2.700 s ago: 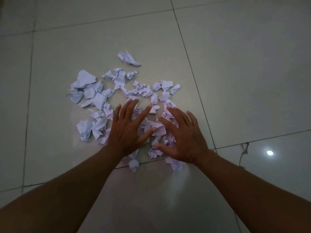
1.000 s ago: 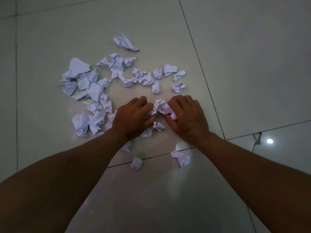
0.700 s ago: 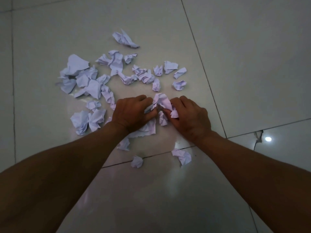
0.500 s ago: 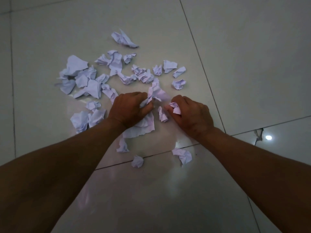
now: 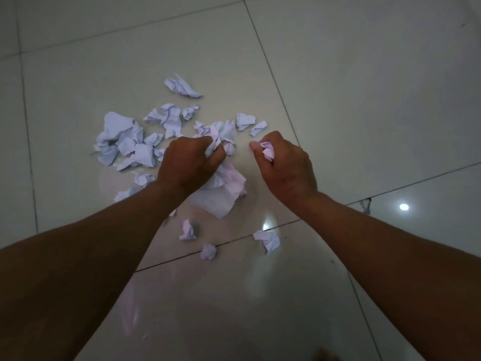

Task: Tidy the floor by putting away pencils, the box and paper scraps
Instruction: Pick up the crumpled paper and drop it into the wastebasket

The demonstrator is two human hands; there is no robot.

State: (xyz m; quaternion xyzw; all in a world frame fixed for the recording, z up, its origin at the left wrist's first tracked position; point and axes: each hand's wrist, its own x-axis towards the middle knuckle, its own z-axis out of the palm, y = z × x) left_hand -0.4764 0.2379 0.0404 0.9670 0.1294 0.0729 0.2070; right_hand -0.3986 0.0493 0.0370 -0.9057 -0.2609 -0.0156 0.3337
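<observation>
a pale glossy tiled floor [image 5: 364,100] with dark grout lines fills the view, and a small bright lamp reflection [image 5: 403,206] sits at about 3 o'clock. white paper scraps [image 5: 125,142] lie scattered across the tile from 9 o'clock up to 12 o'clock of the hands, with one crumpled piece [image 5: 182,86] lying farthest out at 12 o'clock. the left hand [image 5: 188,165] is closed into a fist round a bunch of scraps [image 5: 221,136], and a larger torn sheet [image 5: 221,194] hangs out below it at 5 o'clock of the fist. the right hand [image 5: 285,168] is also curled tight, pinching a small wad [image 5: 268,151] between thumb and fingers. the two hands are near each other but apart. three loose bits lie near the grout line at 6 o'clock: one [image 5: 188,230], a small ball [image 5: 208,251] and a flatter one [image 5: 269,241]. a tiny dark scrap [image 5: 365,204] sits by the tile joint near the right forearm.
</observation>
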